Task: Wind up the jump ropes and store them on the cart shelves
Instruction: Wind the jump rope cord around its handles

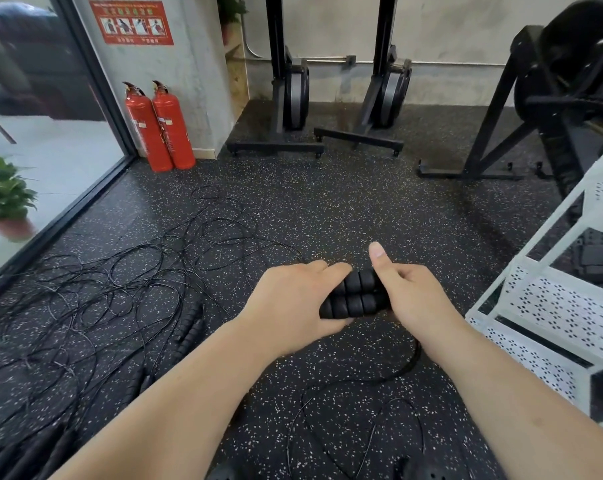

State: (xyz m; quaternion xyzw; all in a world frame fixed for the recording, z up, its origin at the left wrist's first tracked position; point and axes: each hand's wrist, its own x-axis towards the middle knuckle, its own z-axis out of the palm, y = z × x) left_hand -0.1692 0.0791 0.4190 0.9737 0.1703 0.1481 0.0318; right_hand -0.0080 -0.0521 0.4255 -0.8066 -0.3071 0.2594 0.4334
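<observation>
GYM FLOOR: A person's left hand [293,301] and right hand [419,296] clamp together on a pair of black ribbed foam jump-rope handles [355,297], held side by side at centre frame, right thumb raised. Their thin black cord [414,358] trails loose toward 6 o'clock. It looks light, springy and apt to kink, so the cushioned handles seem the surest hold. More black ropes [191,323] lie tangled at 9 o'clock on the speckled black rubber floor [327,209]. A white perforated metal cart [549,299] stands at 3 o'clock, with two red fire extinguishers [161,129] at 11.
</observation>
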